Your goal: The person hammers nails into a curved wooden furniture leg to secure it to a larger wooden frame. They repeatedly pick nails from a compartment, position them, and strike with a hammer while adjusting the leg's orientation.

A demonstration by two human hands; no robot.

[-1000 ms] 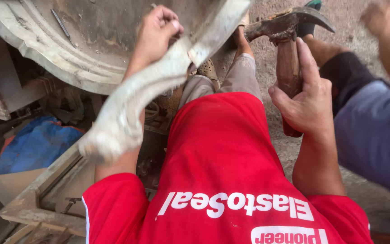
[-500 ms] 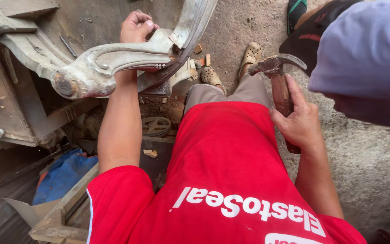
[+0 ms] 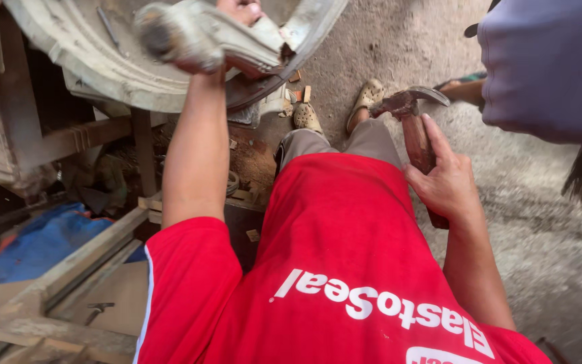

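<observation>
Head cam, looking straight down past a red shirt. The left hand is up at the top edge of the frame, arm stretched out, fingers wrapped round a pale curved casting (looks like a carved or moulded piece, a bit blurred). The casting sits right against the rim of a big round grey mould, which is tilted over a wooden frame. Most of that hand is cut off by the frame edge, so only the knuckles show.

The right hand is lower, beside the right thigh, fingers closed on the wooden handle of a claw hammer. The rusty head points up and away, claw curving to the right, index finger laid along the handle.

Down on the floor: two sandalled feet on rough concrete, small wood offcuts near them, a blue tarp lower left, timber rails beside it. Someone else's grey-blue sleeve fills the top right corner, well apart from the hammer.
</observation>
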